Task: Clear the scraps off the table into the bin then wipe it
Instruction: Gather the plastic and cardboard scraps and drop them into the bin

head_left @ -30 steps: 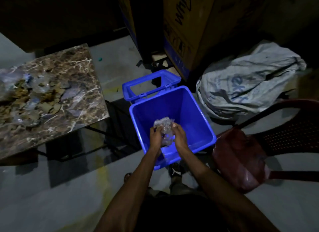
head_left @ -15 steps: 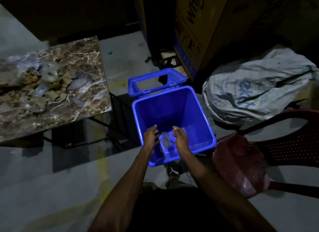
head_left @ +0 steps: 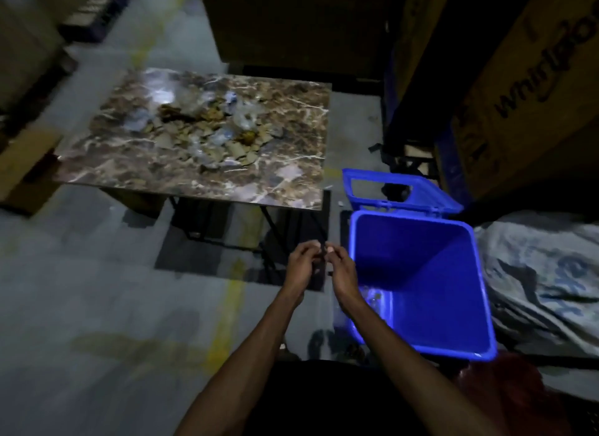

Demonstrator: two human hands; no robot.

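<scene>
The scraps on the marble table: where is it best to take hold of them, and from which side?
Probably the heap's near edge, scooped with both hands cupped from the table's front side. The scraps are loose flat pieces and crumpled clear plastic spread mid-table, so a pinch would take few. Both hands, left hand and right hand, look empty beside the blue bin.

Motion blur smears the scraps (head_left: 207, 134) on the bench (head_left: 291, 179) into vague shapes, the right forearm (head_left: 382, 325) covers the bin (head_left: 453, 348)'s near-left corner, and the sack (head_left: 544, 273) runs off the right edge.
</scene>
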